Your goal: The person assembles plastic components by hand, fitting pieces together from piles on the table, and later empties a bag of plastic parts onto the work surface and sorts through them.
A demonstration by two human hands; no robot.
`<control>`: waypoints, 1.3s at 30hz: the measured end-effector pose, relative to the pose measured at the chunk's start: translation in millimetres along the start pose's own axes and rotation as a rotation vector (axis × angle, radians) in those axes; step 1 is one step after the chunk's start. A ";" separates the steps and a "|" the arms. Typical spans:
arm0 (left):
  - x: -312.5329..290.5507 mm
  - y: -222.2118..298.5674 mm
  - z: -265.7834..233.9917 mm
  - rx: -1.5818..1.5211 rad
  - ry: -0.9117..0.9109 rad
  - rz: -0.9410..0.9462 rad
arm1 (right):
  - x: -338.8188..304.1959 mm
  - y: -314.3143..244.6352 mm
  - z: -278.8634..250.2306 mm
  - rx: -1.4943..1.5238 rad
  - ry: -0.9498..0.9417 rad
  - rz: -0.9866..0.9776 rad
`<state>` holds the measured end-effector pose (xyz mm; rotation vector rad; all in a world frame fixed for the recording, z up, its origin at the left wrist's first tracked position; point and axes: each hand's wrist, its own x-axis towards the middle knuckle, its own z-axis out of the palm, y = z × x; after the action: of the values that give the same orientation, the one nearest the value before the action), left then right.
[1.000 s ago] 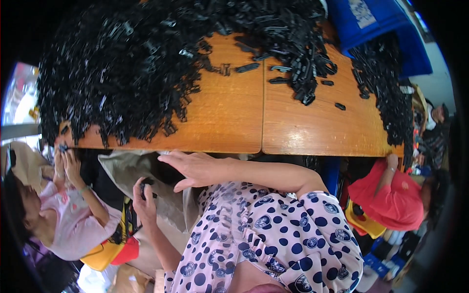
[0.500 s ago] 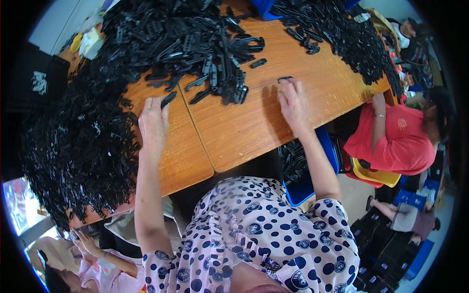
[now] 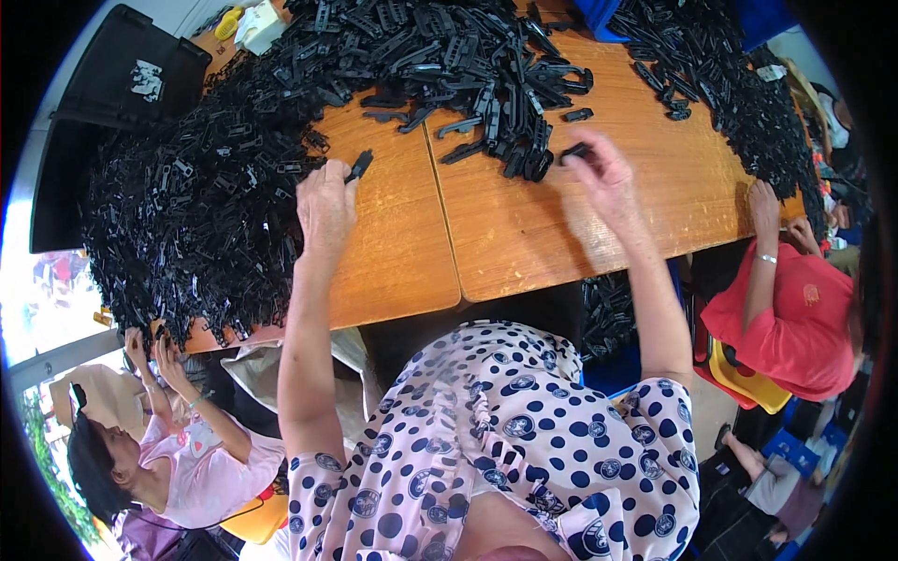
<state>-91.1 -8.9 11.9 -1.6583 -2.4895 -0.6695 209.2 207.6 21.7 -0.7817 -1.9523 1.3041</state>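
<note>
My left hand is closed on a short, straight black plastic piece, which sticks up past the thumb. It is beside the large left heap of small black plastic parts. My right hand, slightly blurred, pinches another black plastic piece above the wooden table. That hand is just right of the loose edge of the back heap of long black clip-like parts. A single black part lies apart on the wood beyond it.
A third black heap covers the far right of the table, near a blue bin. Co-workers in a red shirt and a pink shirt sit at either side. A pale sack hangs below the front edge.
The view has swung, shifting the scene rightward. Against the table, my right hand has moved left toward the back heap with its piece. My left hand still grips its piece, slightly nearer the left heap.
</note>
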 end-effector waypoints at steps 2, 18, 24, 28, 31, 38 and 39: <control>-10.0 17.7 -1.2 -0.412 -0.020 -0.232 | -11.4 -31.3 45.4 0.178 -0.100 0.000; -54.8 84.7 -26.6 -1.460 -0.164 -0.450 | -46.9 -63.6 129.7 -0.127 -0.091 -0.582; -69.6 114.8 9.7 -1.971 0.044 -0.806 | -57.6 -46.8 132.6 -0.249 0.039 -0.613; -74.9 114.0 37.0 -1.873 0.175 -0.862 | -65.5 -43.1 136.0 -0.332 0.020 -0.576; -72.0 108.6 38.4 -1.686 0.180 -0.772 | -67.7 -43.8 128.8 -0.319 -0.050 -0.485; -46.0 111.6 22.5 -1.512 0.013 -0.550 | -60.0 -18.3 121.8 0.541 -0.290 0.360; -42.1 111.5 23.6 -1.524 -0.001 -0.530 | -60.3 -16.2 124.2 0.565 -0.253 0.370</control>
<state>30.1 0.0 13.0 -0.8923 -2.3254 -3.0687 146.3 87.9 -10.6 -0.7304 -1.5222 2.1400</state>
